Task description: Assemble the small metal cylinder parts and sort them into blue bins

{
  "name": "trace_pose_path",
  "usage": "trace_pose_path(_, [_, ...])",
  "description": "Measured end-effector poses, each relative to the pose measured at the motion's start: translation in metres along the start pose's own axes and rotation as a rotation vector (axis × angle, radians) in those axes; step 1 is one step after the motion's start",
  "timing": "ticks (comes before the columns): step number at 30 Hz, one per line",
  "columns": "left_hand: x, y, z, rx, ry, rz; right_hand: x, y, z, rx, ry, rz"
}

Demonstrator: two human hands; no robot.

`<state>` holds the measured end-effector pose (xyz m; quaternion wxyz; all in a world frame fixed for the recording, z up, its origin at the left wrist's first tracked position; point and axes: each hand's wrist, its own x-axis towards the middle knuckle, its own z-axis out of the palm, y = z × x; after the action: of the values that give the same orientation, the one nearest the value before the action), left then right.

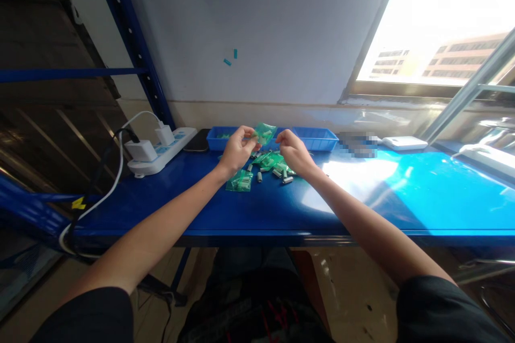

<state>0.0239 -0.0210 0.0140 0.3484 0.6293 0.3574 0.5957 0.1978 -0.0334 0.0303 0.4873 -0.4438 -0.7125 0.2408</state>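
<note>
My left hand (238, 151) grips a small green plastic bag (264, 133) between thumb and fingers, held up above the table. Pale pieces show through the bag. Just to its right is my right hand (294, 151), its fingers curled together; whether something small is pinched there I cannot make out. Below both hands lies a pile of green bags (273, 161) with loose metal cylinders around it, such as one metal cylinder (259, 177) standing in front. Another filled green bag (240, 182) rests under my left wrist.
Blue plastic trays (317, 139) stand along the wall behind my hands. At left are a white power strip (173, 153) with plugged-in chargers and a dark phone-like slab (196, 140). A white flat box (404, 142) sits at right on the blue table (265, 217).
</note>
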Motion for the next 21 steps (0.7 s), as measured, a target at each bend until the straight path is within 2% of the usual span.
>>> trace_pose_path(3, [-0.002, 0.001, 0.002, -0.009, -0.07, 0.036, 0.002, 0.0, 0.004, 0.207, -0.022, 0.161])
trace_pose_path(7, [-0.001, 0.004, -0.001, 0.045, -0.064, 0.178, 0.002, -0.009, 0.001, 0.604, -0.122, 0.377])
trace_pose_path(10, [0.001, 0.006, -0.007, 0.139, -0.071, 0.274, 0.002, -0.012, -0.003, 0.734, -0.214, 0.446])
trace_pose_path(13, [0.003, 0.007, -0.011, 0.205, -0.118, 0.304, 0.001, -0.01, -0.004, 0.58, -0.202, 0.368])
trace_pose_path(15, [0.002, 0.008, -0.013, 0.211, -0.165, 0.256, 0.001, -0.007, -0.003, 0.465, -0.193, 0.302])
trace_pose_path(17, [0.002, 0.009, -0.012, 0.19, -0.183, 0.156, 0.002, -0.003, -0.002, 0.395, -0.177, 0.231])
trace_pose_path(21, [0.002, 0.011, -0.011, 0.131, -0.101, -0.151, 0.004, 0.006, -0.002, 0.118, -0.027, -0.029])
